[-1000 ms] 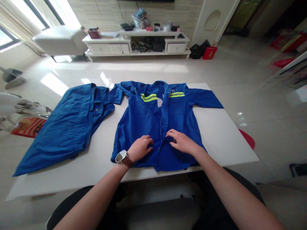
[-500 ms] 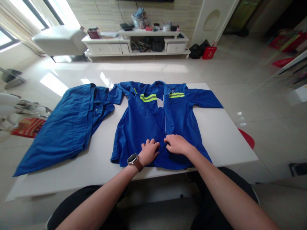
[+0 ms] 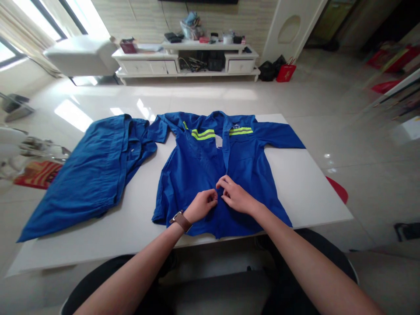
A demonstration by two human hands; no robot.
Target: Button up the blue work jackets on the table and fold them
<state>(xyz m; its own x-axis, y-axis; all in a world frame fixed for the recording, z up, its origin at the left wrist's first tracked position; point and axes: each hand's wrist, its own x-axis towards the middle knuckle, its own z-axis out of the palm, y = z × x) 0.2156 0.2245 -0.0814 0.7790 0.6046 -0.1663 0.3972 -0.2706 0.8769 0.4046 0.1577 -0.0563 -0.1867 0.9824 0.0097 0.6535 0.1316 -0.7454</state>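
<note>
A blue work jacket [image 3: 197, 170] with yellow-and-grey reflective strips across the chest lies spread front-up on the white table [image 3: 315, 183]. At its lower front opening, my left hand [image 3: 205, 204], with a watch [image 3: 180, 219] on the wrist, is closed in a pinch on the jacket's front edge. Close beside it, my right hand [image 3: 234, 192] has curled fingers gripping the overlapping front flap. Both fingertips are nearly together, and any fastener between them is hidden. Above the hands the flap runs up to the collar.
Another blue garment [image 3: 85, 170], folded, lies at the table's left and hangs past its edge. Beyond the table stand a white TV cabinet [image 3: 144, 65] with assorted items and a grey padded seat [image 3: 82, 54]. A red bag [image 3: 286, 72] is on the floor.
My right hand has moved left and slightly up, drawing the front flap across the opening. My left hand has turned and its fingers have closed into a pinch. The jacket's lower hem has shifted slightly.
</note>
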